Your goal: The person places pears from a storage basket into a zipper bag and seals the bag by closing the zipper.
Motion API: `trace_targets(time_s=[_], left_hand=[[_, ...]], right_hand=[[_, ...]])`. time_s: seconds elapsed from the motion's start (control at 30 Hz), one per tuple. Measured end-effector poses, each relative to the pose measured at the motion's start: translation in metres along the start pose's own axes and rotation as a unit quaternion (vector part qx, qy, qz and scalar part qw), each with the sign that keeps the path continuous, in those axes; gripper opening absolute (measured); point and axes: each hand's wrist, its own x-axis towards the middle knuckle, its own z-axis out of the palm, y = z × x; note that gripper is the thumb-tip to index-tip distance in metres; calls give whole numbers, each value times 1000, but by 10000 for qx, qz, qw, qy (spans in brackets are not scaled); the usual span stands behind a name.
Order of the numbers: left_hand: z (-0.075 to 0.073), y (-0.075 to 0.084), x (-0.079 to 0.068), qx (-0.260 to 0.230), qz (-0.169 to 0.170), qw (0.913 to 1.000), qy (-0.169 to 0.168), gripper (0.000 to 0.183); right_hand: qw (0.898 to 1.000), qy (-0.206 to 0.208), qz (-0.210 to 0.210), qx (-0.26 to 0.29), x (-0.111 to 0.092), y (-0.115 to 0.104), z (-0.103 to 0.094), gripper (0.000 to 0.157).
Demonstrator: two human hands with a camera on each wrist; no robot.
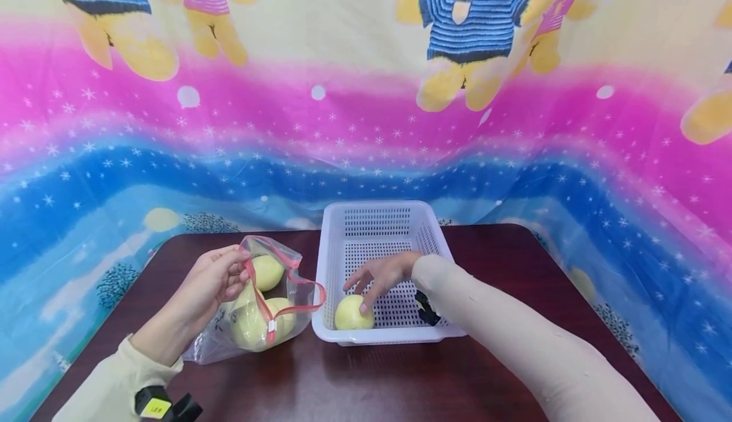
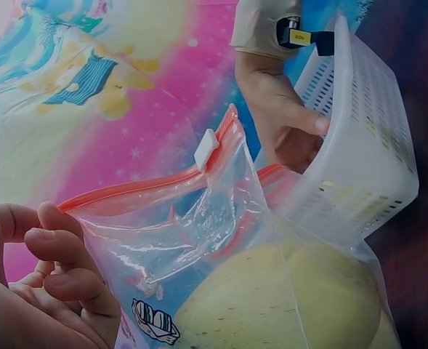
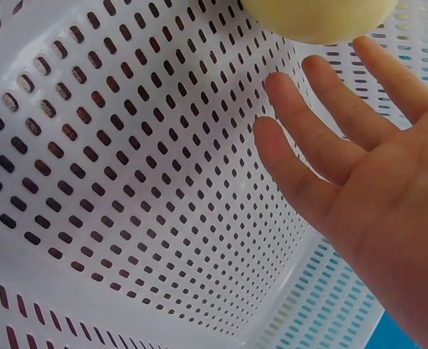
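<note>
A clear zip bag (image 1: 297,285) with a red-pink closure strip and a white slider (image 2: 207,150) sits on the left of the table, its mouth parted. Several pale yellow pears (image 1: 251,323) lie inside it. My left hand (image 1: 214,276) pinches the bag's rim between thumb and fingers. Inside the white slotted basket (image 1: 389,337), one pear (image 1: 351,313) rests in the near left corner. My right hand (image 1: 380,279) reaches over that pear, its fingers spread and fairly straight; in the head view a fingertip appears to touch it. The right wrist view shows nothing gripped.
The dark red-brown table (image 1: 366,384) carries the bag and the basket side by side. A printed cloth (image 1: 366,123) with bears and snowflakes hangs behind and along the sides. Each wrist wears a small black camera (image 1: 157,406).
</note>
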Motion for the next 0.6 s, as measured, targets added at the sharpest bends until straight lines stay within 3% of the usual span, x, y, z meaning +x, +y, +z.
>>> trace_targets(time_s=[0.3, 0.6], left_hand=[[-1, 0, -1, -1, -4, 10000, 10, 24], [-3, 0, -2, 0, 67, 10000, -26, 24]], right_hand=[[9990, -411, 89, -136, 3, -1, 2, 71], [9969, -375, 475, -512, 0, 5, -2, 65]])
